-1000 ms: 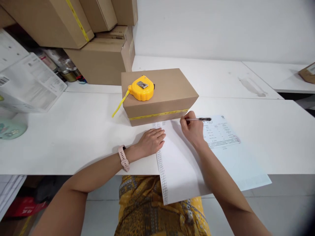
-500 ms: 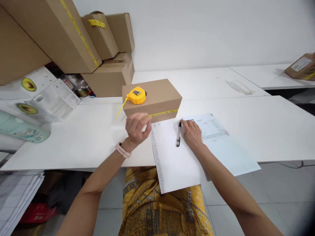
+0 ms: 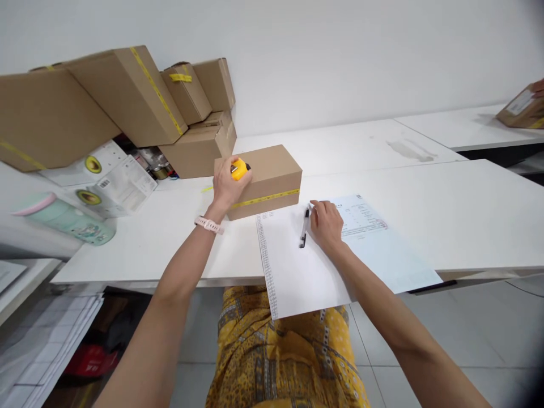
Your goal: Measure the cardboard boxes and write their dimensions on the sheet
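Observation:
My left hand (image 3: 229, 184), with a pale pink band at the wrist, is closed round a yellow tape measure (image 3: 241, 169) on top of a brown cardboard box (image 3: 272, 161). A bit of the yellow blade pokes out left of the hand. Yellow printed tape runs along the box's front side. My right hand (image 3: 327, 225) rests open, fingers loosely bent, at the right side of a blank spiral notebook (image 3: 293, 277). Its index fingertip is by the top of a black-and-clear pen (image 3: 305, 228) lying on the page. Under that hand and forearm lies a light blue printed sheet (image 3: 382, 255).
Stacked cardboard boxes (image 3: 123, 96) stand at the back left, above white avocado-print boxes (image 3: 123, 181). A mint green bottle (image 3: 72, 218) is near the table's left end. Another person's hand (image 3: 539, 88) touches a parcel (image 3: 521, 107) at far right.
My left hand has moved up and left from in front of the box and taken hold of the tape measure. My right hand stays by the pen. The view has shifted a little.

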Demonstrator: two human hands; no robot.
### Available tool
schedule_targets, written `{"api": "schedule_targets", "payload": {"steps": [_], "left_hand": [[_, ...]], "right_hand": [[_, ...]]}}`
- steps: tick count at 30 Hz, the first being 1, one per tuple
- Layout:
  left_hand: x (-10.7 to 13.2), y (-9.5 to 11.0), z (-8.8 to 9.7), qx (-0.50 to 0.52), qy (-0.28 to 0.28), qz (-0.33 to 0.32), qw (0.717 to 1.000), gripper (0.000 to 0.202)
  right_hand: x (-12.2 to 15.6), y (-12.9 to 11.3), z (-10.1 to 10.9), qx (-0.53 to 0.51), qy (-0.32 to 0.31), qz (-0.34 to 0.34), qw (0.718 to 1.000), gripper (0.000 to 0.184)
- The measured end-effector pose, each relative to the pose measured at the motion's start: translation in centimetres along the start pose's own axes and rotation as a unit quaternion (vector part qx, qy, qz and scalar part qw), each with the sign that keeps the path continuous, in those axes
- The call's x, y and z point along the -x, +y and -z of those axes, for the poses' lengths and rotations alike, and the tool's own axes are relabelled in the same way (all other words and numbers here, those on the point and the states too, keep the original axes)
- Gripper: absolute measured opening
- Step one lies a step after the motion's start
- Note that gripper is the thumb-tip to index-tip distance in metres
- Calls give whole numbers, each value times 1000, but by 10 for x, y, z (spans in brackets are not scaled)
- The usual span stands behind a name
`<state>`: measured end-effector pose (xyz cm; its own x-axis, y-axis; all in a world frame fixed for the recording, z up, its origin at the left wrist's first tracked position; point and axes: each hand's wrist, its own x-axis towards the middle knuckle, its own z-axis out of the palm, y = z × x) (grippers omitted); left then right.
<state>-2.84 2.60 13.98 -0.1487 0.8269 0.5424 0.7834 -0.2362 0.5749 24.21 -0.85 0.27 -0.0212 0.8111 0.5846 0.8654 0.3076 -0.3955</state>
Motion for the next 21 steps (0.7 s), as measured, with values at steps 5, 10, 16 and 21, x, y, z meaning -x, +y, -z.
{"api": "schedule_targets", "payload": {"steps": [5, 10, 16, 21], "left_hand": [[39, 42, 28, 214, -235, -14, 948, 55], [52, 57, 37, 245, -299, -26, 922, 65], [43, 29, 62, 261, -283, 10, 923, 66], [13, -23, 110, 262, -210, 106, 936, 62]], "right_hand": [[-33, -56, 51, -385, -21, -118, 915, 41], [-66, -102, 86, -563, -248, -139, 776, 44], [-94, -91, 91, -568, -243, -185, 764, 20], [-157, -45, 84, -575, -101, -233, 778, 7]]}}
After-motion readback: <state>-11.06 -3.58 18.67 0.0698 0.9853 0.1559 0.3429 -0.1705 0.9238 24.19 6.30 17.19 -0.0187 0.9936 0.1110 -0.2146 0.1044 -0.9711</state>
